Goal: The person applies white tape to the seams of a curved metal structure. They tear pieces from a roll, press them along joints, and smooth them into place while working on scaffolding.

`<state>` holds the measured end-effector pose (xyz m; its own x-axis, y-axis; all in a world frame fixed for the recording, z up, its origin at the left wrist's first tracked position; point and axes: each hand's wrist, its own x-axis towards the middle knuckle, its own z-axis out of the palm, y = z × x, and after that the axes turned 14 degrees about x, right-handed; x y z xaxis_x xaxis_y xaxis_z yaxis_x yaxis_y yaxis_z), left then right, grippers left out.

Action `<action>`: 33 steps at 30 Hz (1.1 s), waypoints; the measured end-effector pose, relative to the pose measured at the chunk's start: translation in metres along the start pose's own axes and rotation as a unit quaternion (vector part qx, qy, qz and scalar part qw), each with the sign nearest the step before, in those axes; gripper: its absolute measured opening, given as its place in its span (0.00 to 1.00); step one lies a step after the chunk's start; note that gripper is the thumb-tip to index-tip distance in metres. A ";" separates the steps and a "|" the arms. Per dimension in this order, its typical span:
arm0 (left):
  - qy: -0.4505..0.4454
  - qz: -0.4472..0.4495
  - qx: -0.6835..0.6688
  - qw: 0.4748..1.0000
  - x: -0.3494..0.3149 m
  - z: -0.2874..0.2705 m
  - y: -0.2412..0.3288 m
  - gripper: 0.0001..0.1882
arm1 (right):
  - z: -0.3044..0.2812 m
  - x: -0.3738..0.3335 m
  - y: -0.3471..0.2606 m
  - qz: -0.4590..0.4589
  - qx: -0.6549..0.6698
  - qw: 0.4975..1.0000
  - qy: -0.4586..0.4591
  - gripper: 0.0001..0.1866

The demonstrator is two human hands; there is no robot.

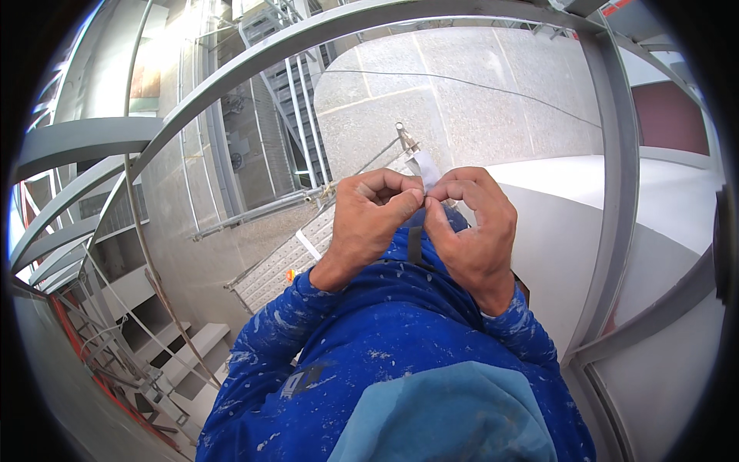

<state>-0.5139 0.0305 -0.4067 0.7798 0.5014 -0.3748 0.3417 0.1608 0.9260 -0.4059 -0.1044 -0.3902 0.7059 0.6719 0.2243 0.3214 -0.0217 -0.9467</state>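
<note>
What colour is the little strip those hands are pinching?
White strip, seen in the head view, pinched between both hands.

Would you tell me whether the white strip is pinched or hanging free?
Pinched: both hands, left and right, grip the white strip at their fingertips.

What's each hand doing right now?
Left hand: closed, pinching the white strip.
Right hand: closed, pinching the same strip.

Blue paint-speckled sleeves [292, 323], a white strip [426, 168], grey steel bars [616, 154].
</note>
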 end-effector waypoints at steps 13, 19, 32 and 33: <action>0.007 0.026 0.053 0.998 -0.003 0.008 0.008 0.09 | -0.008 0.002 0.000 0.001 -0.034 0.999 -0.008 0.04; 0.014 0.031 0.057 0.998 -0.005 0.014 0.008 0.06 | -0.008 0.001 0.004 0.025 -0.001 1.000 0.005 0.04; 0.022 0.013 0.073 0.997 -0.003 0.017 0.008 0.08 | -0.013 0.001 0.006 0.084 0.059 0.995 -0.003 0.04; 0.022 0.015 0.083 0.996 -0.004 0.017 0.008 0.07 | -0.013 0.002 0.007 0.081 0.055 0.995 -0.004 0.04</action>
<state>-0.5047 0.0154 -0.3985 0.7688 0.5405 -0.3418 0.4036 0.0045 0.9149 -0.3945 -0.1128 -0.3931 0.7372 0.6726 0.0648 0.1327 -0.0501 -0.9899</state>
